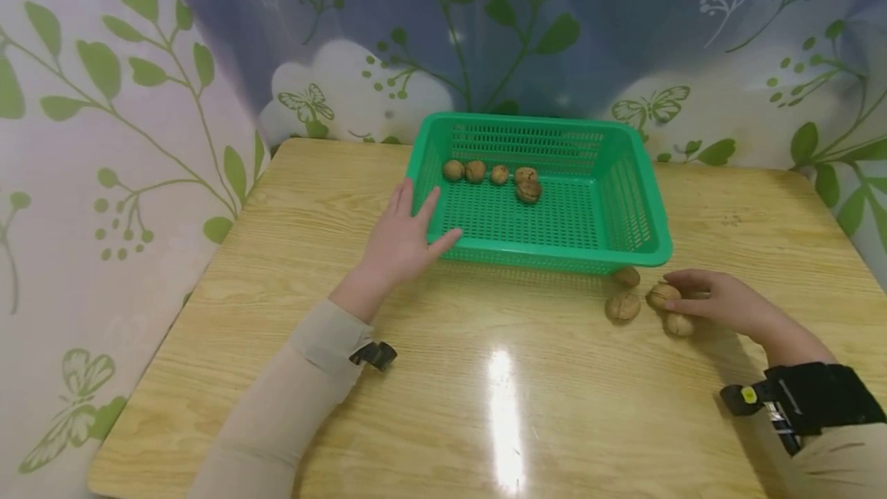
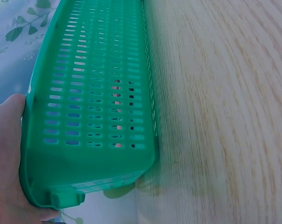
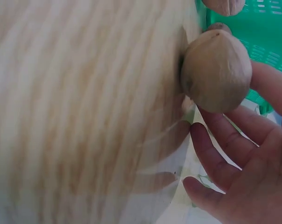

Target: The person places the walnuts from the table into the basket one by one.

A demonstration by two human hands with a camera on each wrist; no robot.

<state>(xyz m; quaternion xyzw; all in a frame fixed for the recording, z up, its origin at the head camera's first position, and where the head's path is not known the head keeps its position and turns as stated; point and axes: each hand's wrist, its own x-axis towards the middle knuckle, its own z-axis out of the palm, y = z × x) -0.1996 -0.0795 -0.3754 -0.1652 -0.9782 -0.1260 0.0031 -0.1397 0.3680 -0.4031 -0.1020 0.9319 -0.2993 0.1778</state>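
A green plastic basket [image 1: 547,254] stands on the table with several walnuts [image 1: 529,191] inside, mostly along its back left. At its left front corner my left hand [image 1: 402,241] rests on the rim, fingers spread and straight; part of this hand [image 2: 8,154] shows beside the rim in the left wrist view. Right of the basket's front, my right hand [image 1: 724,300] has thumb and fingers around a walnut [image 1: 663,296] on the table. A second walnut [image 1: 679,324] sits right by the thumb, and a large walnut [image 3: 216,70] covers some fingertips in the right wrist view.
Two more walnuts lie to the left of my right hand: one walnut [image 1: 623,306] on the table and another walnut [image 1: 627,276] close against the basket's front right corner. A patterned curtain [image 1: 374,45] hangs behind the wooden table [image 1: 416,406].
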